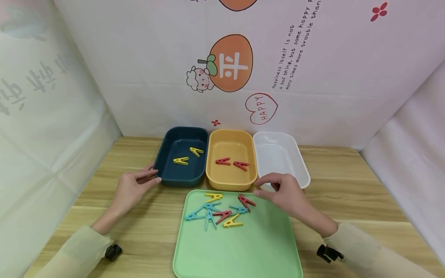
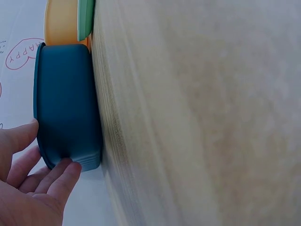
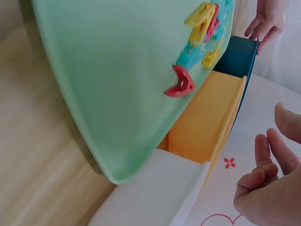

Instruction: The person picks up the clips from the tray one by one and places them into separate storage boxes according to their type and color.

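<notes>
My left hand [image 1: 133,189] is at the left side of the dark blue box [image 1: 163,178], its thumb and fingertips touching the rim and corner in the left wrist view. Two yellow clothespins [image 1: 181,160] lie inside that box. Beside it, the yellow-orange box [image 1: 231,186] contains two red clothespins [image 1: 223,161]. My right hand [image 1: 283,193] hovers by the white box [image 1: 304,170], thumb and index finger apart, holding nothing. Below the boxes, a green tray [image 1: 236,251] bears several light blue clothespins [image 1: 210,219], two red ones [image 1: 246,201] and two yellow ones [image 1: 233,221].
The three boxes stand side by side at the back of the wooden table [image 1: 330,185]. Behind them rises a white printed cloth [image 1: 156,77], and similar cloth [image 1: 417,154] hangs on both sides. The tray's far edge sits close to the boxes.
</notes>
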The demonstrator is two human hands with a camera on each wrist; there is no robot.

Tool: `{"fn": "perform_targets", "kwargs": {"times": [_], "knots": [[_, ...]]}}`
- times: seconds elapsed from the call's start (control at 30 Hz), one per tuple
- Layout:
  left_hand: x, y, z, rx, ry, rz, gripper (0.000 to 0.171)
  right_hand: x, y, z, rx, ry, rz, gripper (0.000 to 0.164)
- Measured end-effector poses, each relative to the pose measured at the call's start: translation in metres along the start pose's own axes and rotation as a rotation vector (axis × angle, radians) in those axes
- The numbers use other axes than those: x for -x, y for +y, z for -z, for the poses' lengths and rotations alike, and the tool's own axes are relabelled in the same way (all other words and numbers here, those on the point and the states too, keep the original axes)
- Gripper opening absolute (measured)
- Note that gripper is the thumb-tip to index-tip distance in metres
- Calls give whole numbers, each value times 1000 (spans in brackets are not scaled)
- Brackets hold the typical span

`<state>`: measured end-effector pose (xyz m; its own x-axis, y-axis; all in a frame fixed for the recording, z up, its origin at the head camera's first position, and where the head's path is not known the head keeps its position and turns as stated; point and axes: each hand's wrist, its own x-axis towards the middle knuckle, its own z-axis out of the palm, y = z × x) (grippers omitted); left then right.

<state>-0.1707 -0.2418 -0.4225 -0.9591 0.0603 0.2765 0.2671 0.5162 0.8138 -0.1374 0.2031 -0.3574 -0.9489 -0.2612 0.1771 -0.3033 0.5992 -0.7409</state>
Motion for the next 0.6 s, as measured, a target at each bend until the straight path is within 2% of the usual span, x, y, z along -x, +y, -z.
{"fn": "perform_targets", "kwargs": {"times": [0.47, 0.6], "knots": [[1, 3, 1, -18, 1, 8, 36, 25, 15, -10, -22, 10, -30, 18], [1, 2, 1, -22, 1, 2, 36, 30, 22, -10, -18, 0, -71, 19]]}}
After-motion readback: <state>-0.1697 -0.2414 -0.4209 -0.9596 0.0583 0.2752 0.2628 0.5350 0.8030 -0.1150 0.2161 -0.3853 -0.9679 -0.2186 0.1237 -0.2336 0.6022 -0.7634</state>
